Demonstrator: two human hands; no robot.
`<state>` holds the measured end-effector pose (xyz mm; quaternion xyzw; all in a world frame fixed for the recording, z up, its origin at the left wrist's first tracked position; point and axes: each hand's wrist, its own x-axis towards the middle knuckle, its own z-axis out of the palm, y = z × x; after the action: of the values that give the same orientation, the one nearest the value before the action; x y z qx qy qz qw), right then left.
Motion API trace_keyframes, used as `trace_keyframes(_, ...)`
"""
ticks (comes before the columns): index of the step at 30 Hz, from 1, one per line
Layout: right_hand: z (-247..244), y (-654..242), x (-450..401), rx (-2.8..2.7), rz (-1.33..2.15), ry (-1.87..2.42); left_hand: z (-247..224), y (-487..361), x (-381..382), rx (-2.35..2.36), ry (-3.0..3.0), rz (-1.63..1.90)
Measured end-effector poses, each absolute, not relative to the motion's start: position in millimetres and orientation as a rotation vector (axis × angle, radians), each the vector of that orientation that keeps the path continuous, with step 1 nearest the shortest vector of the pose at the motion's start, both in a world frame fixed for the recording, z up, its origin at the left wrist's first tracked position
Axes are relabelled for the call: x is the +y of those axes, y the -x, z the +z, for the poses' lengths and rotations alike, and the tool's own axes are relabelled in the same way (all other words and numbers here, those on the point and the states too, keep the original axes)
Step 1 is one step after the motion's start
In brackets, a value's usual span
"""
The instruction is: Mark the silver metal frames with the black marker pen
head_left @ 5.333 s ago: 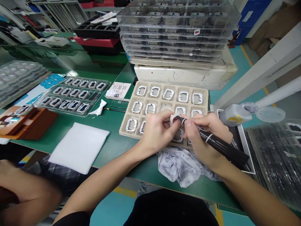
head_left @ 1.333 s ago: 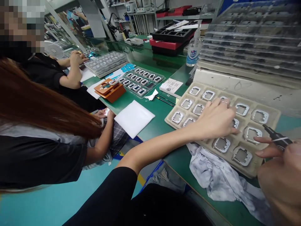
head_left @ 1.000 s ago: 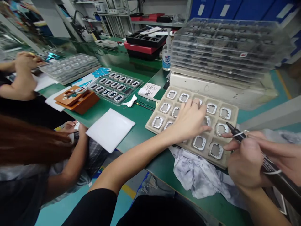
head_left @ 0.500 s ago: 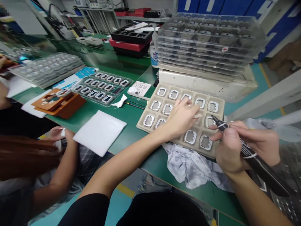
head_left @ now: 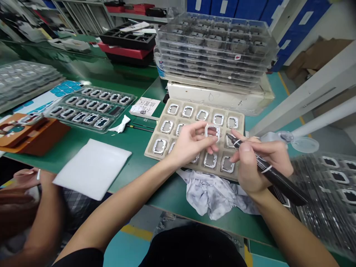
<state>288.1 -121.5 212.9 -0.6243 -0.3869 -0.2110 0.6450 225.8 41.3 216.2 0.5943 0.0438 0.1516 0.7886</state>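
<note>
Between the thumb and fingers of my left hand point(head_left: 193, 142) is a small silver rectangular frame point(head_left: 207, 130), held up over the beige tray point(head_left: 151, 142). My right hand point(head_left: 260, 163) is closed round a black marker pen point(head_left: 274, 181), its dark tip pointing left, close to the held frame. Rows of similar silver frames point(head_left: 172, 109) sit in the tray's pockets; my left hand hides some of them. A crumpled grey-white cloth point(head_left: 207, 194) lies at the tray's front edge.
Stacked clear trays point(head_left: 217, 55) stand on a white box point(head_left: 219, 97) behind. More stacked trays point(head_left: 319, 200) are at the right. Leftward lie a white foam sheet point(head_left: 93, 168), a clear tray of frames point(head_left: 107, 113) and an orange box point(head_left: 39, 137). A co-worker's hands point(head_left: 30, 178) are at lower left.
My left hand has lifted a silver frame from the tray and turned it up towards the pen. The view has shifted right; my right hand keeps the marker.
</note>
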Motion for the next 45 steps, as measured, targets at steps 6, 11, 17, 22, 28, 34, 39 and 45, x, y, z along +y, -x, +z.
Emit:
trace_keyframes(6,208,-286,-124,-0.923,-0.485,1.471,212,-223,31,0.102,-1.243,0.290)
trace_keyframes(11,207,-283,-124,-1.011,-0.437,1.467,211,-223,29,0.205,-1.253,0.361)
trace_keyframes(17,208,-282,-124,-1.040,-0.461,1.490,211,-222,24,0.213,-1.328,0.425)
trace_keyframes(22,209,-283,-124,-1.073,-0.507,1.542,208,-222,23,0.209,-1.392,0.481)
trace_keyframes(28,208,-283,-122,-1.060,-0.466,1.488,207,-222,21,0.186,-1.390,0.511)
trace_keyframes(34,208,-283,-120,-1.053,-0.496,1.509,206,-223,20,0.206,-1.403,0.517)
trace_keyframes(39,208,-282,-120,-1.021,-0.493,1.552,202,-225,21,0.192,-1.385,0.509)
trace_keyframes(45,208,-281,-120,-0.986,-0.524,1.585,199,-225,21,0.200,-1.390,0.496)
